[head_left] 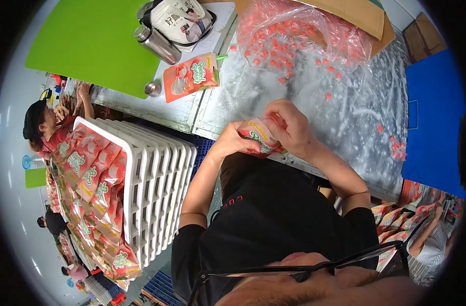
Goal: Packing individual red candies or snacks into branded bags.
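My left hand [232, 141] grips a small red and pink printed pouch [258, 135] in front of my body, at the near edge of the metal table [233, 112]. My right hand [292, 127] is at the pouch's upper right side with its fingers curled inward. What those fingertips pinch is hidden. Beyond my hands, many small red-wrapped pieces [273, 53] lie in and around a clear plastic bag [314, 25]. A similar red pouch [184, 81] lies flat on the table to the left, a green strip sticking out at its corner.
A steel flask [159, 47], its cap [152, 88] and a white bag [179, 23] stand at the back left by a green board [95, 41]. Stacked white crates [154, 188] hold filled pouches at left. Blue panel [434, 122] borders the right. A co-worker [42, 125] is at left.
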`<state>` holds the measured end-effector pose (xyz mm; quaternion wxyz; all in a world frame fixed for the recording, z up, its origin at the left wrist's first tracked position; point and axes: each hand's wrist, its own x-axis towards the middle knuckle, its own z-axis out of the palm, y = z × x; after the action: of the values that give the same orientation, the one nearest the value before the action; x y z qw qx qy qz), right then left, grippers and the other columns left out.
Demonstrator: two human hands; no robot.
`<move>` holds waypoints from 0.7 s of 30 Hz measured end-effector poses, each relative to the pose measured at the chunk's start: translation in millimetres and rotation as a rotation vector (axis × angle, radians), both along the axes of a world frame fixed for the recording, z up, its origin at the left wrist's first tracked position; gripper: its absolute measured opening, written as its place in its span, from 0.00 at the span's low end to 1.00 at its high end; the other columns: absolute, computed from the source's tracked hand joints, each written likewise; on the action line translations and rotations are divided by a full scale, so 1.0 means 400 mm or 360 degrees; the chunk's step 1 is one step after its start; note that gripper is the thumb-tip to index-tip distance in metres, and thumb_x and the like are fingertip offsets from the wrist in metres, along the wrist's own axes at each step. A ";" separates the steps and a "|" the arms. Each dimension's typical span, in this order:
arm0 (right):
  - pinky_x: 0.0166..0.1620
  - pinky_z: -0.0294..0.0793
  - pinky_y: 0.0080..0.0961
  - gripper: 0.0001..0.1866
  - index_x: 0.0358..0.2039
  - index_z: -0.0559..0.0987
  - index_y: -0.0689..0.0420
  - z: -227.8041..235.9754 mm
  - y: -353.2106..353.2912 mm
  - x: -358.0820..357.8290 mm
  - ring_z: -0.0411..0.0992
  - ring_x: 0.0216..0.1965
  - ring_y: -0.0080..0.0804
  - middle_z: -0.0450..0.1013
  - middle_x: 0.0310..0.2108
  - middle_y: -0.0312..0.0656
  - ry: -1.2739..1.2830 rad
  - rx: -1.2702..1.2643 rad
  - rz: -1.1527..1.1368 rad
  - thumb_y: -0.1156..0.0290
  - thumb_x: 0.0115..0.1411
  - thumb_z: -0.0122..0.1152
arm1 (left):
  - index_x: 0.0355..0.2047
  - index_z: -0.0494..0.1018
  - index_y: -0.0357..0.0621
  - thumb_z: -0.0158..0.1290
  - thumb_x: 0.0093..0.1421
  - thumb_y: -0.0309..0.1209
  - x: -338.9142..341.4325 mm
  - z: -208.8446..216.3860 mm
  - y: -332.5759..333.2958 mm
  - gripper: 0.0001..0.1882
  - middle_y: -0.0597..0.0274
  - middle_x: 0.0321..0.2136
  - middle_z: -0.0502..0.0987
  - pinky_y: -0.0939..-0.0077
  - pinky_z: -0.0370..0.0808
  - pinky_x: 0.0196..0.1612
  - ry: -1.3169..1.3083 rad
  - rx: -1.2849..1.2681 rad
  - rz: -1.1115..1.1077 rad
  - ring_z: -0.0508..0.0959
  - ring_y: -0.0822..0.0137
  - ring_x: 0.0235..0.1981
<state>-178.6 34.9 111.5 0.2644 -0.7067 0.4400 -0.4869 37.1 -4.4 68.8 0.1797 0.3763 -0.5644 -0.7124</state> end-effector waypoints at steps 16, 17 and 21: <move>0.35 0.76 0.32 0.05 0.33 0.77 0.61 -0.052 0.022 -0.027 0.75 0.32 0.42 0.74 0.34 0.46 0.0205 -0.0495 -0.0170 0.78 0.56 0.64 | 0.42 0.78 0.35 0.53 0.68 0.42 0.007 -0.161 -0.029 0.19 0.69 0.34 0.79 0.80 0.71 0.46 0.0202 -0.0145 0.0060 0.73 0.78 0.39; 0.35 0.76 0.32 0.05 0.33 0.77 0.61 -0.053 0.021 -0.028 0.75 0.32 0.42 0.74 0.34 0.46 0.0206 -0.0494 -0.0172 0.78 0.56 0.64 | 0.43 0.78 0.36 0.52 0.69 0.46 0.007 -0.159 -0.030 0.22 0.69 0.34 0.79 0.80 0.71 0.45 0.0171 -0.0109 0.0053 0.73 0.78 0.39; 0.33 0.74 0.35 0.04 0.32 0.76 0.61 -0.052 0.009 -0.029 0.75 0.32 0.43 0.74 0.28 0.48 0.0319 -0.0472 -0.0036 0.76 0.58 0.62 | 0.43 0.78 0.32 0.50 0.70 0.39 -0.011 -0.167 -0.031 0.19 0.68 0.32 0.80 0.79 0.74 0.40 0.0113 -0.0256 0.0032 0.74 0.79 0.36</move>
<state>-190.2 38.4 90.7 0.1066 -0.7779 0.3956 -0.4764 32.7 -16.8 2.2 0.2364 0.3407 -0.6093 -0.6758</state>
